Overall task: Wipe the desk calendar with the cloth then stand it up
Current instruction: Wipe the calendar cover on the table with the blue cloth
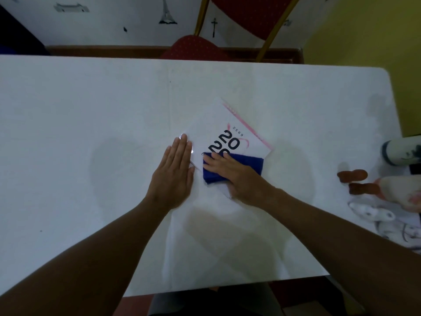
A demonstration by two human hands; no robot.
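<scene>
Flat-palmed grip: right hand (237, 174) presses cloth (248, 164) on calendar (214, 124); left hand (175, 172), open, steadies it. Wiping underway; standing comes next.

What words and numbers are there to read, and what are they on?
"2569": small digits on the desk calendar cover.
"20": big black digits on the same cover; the row below is partly hidden by the blue cloth under the right hand, so it cannot be read whole.
White bottle at the right table edge: markings too blurred to read.
</scene>
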